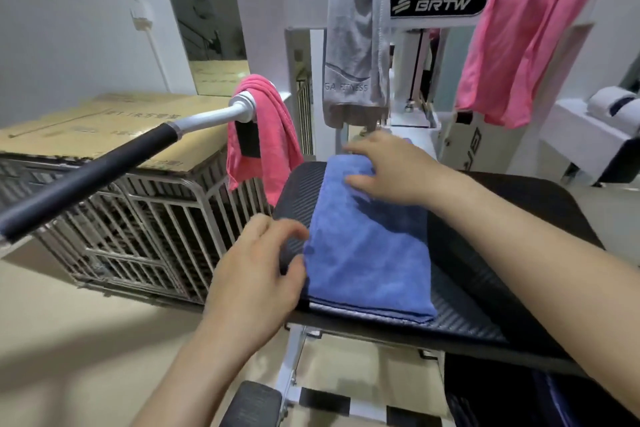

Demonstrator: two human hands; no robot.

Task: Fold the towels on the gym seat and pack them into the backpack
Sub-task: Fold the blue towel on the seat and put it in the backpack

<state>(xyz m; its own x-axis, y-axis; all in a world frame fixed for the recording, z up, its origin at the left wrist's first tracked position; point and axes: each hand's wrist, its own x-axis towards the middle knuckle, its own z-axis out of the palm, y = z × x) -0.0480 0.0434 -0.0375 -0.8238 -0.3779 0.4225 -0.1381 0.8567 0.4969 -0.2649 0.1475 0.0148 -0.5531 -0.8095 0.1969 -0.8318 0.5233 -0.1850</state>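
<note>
A blue towel [367, 253] lies folded into a long strip on the black gym seat [540, 218]. My left hand [256, 274] pinches the towel's left edge near its middle. My right hand [391, 170] rests flat on the far end of the towel, fingers spread. A pink towel [270, 135] hangs over the machine's left handle. A grey towel [353, 48] and a second pink towel [519, 42] hang over the white crossbar behind the seat. A dark bag, possibly the backpack [540, 402], shows at the bottom right under my right forearm.
A long handle with a black grip [90, 177] juts out at the left. Below it stands a metal cage [138, 229] with flattened cardboard [104, 128] on top. The white machine frame [436, 3] rises behind the seat.
</note>
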